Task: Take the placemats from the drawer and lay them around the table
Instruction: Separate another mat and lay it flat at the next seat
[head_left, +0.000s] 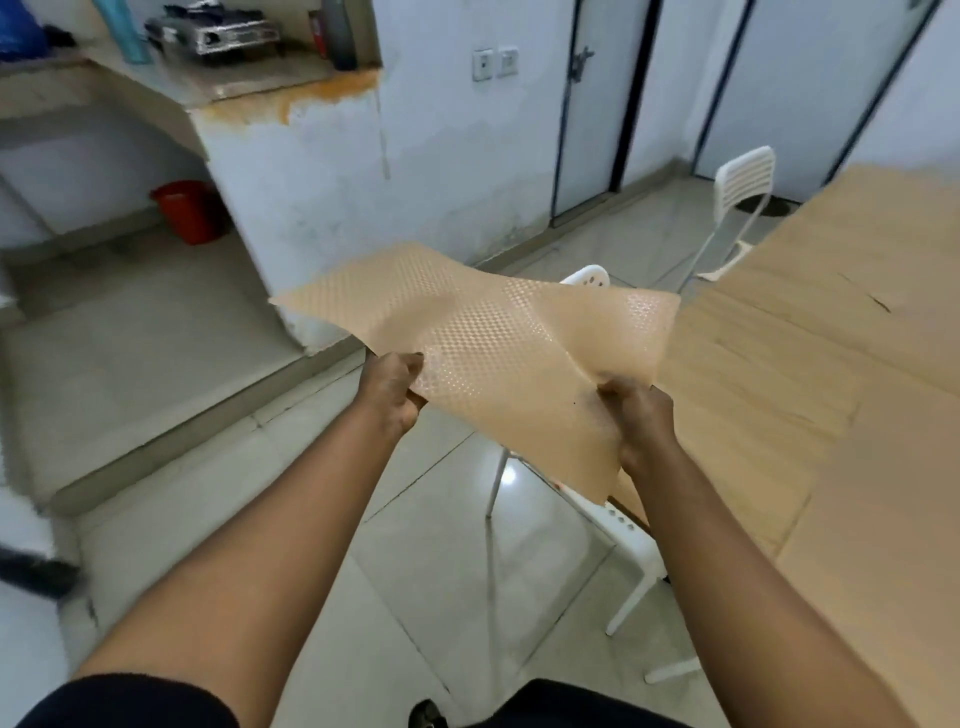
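Both hands grip one tan placemat (483, 332) in midair — left hand (390, 389), right hand (641, 418) — beside table (841, 322), above white chair (618, 525).

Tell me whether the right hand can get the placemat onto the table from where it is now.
Probably yes. The right hand already grips the placemat beside the table, whose near surface looks bare. The left hand holds the other edge, and a white chair stands below, not between.

The placemat (483, 332) looks like thin, flexible plastic, embossed with a fine dotted texture. The table (831, 338) is matt pale wood. The floor (452, 525) tiles are glossy.
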